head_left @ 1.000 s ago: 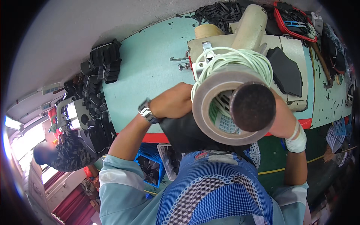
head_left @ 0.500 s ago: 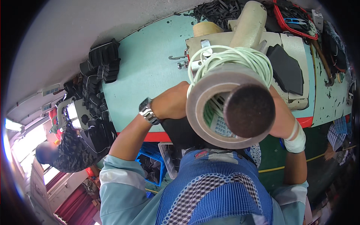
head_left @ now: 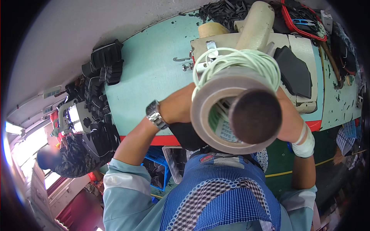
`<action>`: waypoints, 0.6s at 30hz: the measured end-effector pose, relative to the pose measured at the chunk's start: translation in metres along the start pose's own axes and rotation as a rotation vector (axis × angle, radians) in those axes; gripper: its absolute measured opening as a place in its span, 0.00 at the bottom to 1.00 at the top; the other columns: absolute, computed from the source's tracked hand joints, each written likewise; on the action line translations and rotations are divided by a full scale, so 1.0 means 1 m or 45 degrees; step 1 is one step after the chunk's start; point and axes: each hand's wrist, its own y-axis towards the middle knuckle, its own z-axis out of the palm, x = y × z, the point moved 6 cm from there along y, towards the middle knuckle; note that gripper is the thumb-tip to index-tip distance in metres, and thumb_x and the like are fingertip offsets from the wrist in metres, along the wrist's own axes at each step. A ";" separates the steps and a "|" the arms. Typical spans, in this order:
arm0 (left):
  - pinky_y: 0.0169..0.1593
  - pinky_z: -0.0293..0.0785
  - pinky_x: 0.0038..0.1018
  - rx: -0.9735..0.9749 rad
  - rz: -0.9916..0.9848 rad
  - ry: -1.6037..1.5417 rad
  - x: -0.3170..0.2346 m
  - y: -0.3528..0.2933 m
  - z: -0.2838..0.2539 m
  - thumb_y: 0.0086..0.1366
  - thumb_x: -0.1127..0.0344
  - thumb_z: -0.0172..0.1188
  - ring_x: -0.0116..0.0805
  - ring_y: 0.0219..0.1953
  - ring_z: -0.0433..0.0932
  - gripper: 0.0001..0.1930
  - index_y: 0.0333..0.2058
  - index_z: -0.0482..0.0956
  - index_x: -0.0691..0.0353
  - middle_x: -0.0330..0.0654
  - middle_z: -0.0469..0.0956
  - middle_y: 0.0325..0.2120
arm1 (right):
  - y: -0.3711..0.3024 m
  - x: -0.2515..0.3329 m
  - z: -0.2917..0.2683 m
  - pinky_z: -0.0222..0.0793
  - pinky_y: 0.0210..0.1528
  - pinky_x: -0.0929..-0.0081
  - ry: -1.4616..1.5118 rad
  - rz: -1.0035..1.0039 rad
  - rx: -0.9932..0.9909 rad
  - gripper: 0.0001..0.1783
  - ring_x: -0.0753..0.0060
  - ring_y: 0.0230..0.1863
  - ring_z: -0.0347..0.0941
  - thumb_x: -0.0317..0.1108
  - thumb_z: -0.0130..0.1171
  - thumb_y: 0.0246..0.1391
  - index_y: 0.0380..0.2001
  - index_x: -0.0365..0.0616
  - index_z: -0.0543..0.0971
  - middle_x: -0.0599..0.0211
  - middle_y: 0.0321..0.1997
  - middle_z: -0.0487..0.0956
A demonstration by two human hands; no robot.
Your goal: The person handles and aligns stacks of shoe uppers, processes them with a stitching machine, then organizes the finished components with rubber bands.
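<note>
A large spool (head_left: pixel 200 127) with coils of pale green cord (head_left: pixel 239 65) around it fills the middle of the view, close up. In front of its hollow core is a dark round knob (head_left: pixel 256 116). My left hand (head_left: pixel 179 104), with a metal watch at the wrist, reaches behind the spool from the left, and its fingers are hidden. Below it, a piece of black sheet material (head_left: pixel 187 135) hangs over the table's red edge. From the right, my right hand (head_left: pixel 289 117), its wrist wrapped in white, goes behind the spool too; those fingers are also out of sight.
A cream sewing machine (head_left: pixel 256 25) stands on the pale green table (head_left: pixel 150 69), with a dark grey cut piece (head_left: pixel 295 73) on its bed. Black bundles (head_left: pixel 106 57) lie at the left, and a red tray (head_left: pixel 289 19) far right. A blue crate (head_left: pixel 163 175) sits below. Another person (head_left: pixel 75 158) works at the left.
My left wrist and forearm have shifted slightly to the right, toward the spool. My right arm has barely moved. At the left, the other person's hand has come into view.
</note>
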 end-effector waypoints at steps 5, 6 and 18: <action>0.44 0.71 0.35 0.016 0.170 -0.105 0.022 -0.018 -0.003 0.57 0.64 0.59 0.43 0.38 0.78 0.19 0.45 0.72 0.65 0.51 0.77 0.38 | 0.002 0.015 -0.028 0.69 0.35 0.65 -0.044 0.043 -0.079 0.11 0.56 0.32 0.72 0.27 0.66 0.36 0.29 0.39 0.79 0.60 0.26 0.76; 0.42 0.72 0.36 0.022 0.190 -0.120 0.026 -0.020 -0.004 0.56 0.64 0.59 0.43 0.36 0.78 0.18 0.43 0.73 0.66 0.51 0.77 0.37 | -0.004 0.023 -0.049 0.69 0.35 0.65 -0.234 0.052 -0.351 0.11 0.57 0.32 0.72 0.26 0.65 0.36 0.28 0.40 0.79 0.61 0.26 0.76; 0.33 0.72 0.33 -0.143 -0.126 -0.443 0.046 -0.018 -0.005 0.54 0.62 0.59 0.43 0.28 0.78 0.13 0.31 0.77 0.68 0.47 0.80 0.25 | -0.003 0.001 0.000 0.69 0.37 0.64 -0.316 -0.033 -0.324 0.12 0.55 0.35 0.72 0.27 0.64 0.38 0.31 0.40 0.78 0.60 0.29 0.75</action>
